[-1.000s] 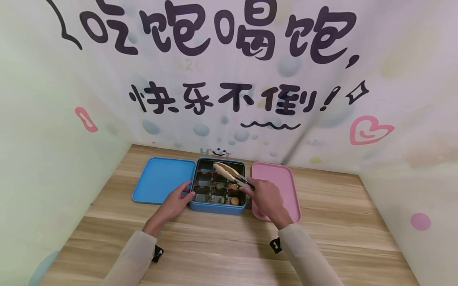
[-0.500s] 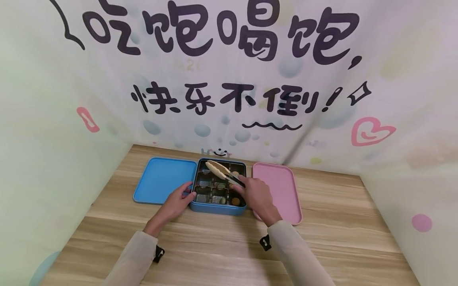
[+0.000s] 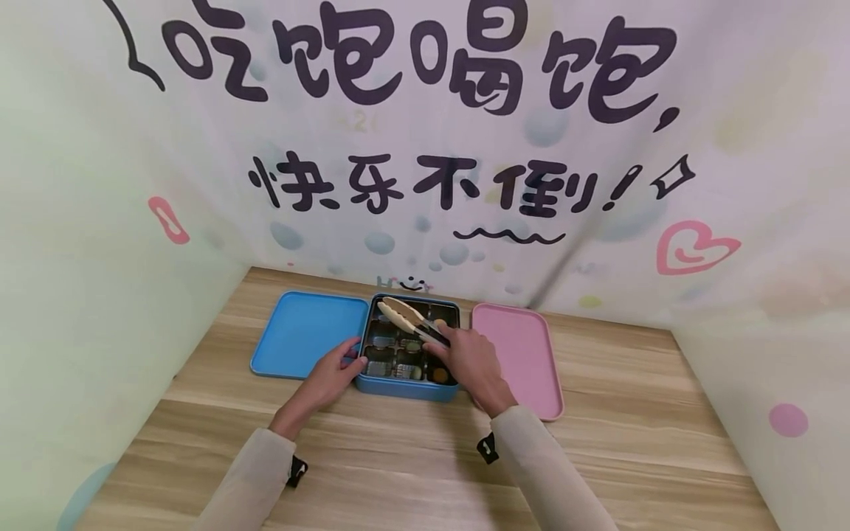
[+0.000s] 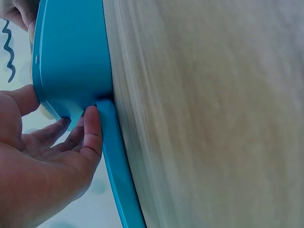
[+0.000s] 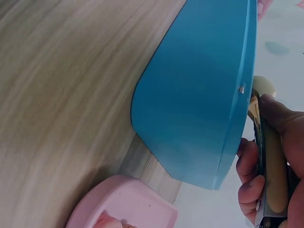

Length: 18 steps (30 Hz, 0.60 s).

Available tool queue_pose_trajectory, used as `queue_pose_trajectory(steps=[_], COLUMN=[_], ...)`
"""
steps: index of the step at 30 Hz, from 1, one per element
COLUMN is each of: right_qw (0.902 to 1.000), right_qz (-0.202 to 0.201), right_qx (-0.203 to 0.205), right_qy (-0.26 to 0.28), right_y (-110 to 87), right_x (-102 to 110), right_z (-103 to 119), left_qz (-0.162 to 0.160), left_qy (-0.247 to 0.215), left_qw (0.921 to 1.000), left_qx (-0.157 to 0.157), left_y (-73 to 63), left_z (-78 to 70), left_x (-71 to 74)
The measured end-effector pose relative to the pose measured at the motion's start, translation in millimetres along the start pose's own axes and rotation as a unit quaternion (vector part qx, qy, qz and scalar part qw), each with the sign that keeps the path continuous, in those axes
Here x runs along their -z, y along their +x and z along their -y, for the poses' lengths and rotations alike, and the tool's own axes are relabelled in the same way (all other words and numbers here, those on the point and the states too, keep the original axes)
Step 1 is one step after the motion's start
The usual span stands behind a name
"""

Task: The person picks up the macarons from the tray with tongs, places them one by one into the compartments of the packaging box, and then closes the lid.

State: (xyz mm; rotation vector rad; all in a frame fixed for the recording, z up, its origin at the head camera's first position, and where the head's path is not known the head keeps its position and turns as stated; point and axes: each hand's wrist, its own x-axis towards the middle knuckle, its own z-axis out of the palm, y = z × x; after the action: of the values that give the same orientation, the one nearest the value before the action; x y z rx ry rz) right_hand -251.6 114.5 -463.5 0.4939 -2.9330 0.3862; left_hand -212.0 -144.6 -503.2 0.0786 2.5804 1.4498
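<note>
Near the middle of the head view, a square blue box (image 3: 406,388) with a dark, glossy insert of compartments stands on a pale wood-grained table (image 3: 398,472); the left hand (image 3: 335,372) holds its lower-left corner, thumb on the rim and bent fingers against the side, pinching the edge between them; the right hand (image 3: 473,361), at the box's right side, has fingers and thumb curled around a pair of pale-tipped tongs with slender handles (image 3: 408,317); these lie slantwise over the insert, tips toward its upper left and slightly parted (whether they touch the insert, I cannot tell); an orange-brown round piece (image 3: 440,375) sits in the lower-right compartment, and a greenish piece (image 3: 412,346) in the central one; a flat, square blue tray (image 3: 315,332) lies just left of the box; a rounded pink tray (image 3: 514,335) lies to its right, partly behind the right hand; a white wall with large black characters (image 3: 448,181) fills the upper frame.
</note>
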Motion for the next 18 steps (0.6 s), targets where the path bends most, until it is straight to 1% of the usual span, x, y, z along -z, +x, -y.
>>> queue_pose_trajectory(steps=[11,18], right_qw=[0.9996,0.9997], right_qz=[0.003,-0.007], right_qx=[-0.018,-0.001], right_qy=[0.021,0.022], right_y=[0.1,0.8], right_x=[-0.8,-3.4], right_z=[-1.6,-1.0], left_qz=[0.000,-0.001], left_qy=[0.002,0.001], left_qw=[1.0000,1.0000], left_qx=[-0.002,-0.004], left_y=[-0.2,0.0], left_z=[-2.1,-0.5], left_x=[0.8,-0.3])
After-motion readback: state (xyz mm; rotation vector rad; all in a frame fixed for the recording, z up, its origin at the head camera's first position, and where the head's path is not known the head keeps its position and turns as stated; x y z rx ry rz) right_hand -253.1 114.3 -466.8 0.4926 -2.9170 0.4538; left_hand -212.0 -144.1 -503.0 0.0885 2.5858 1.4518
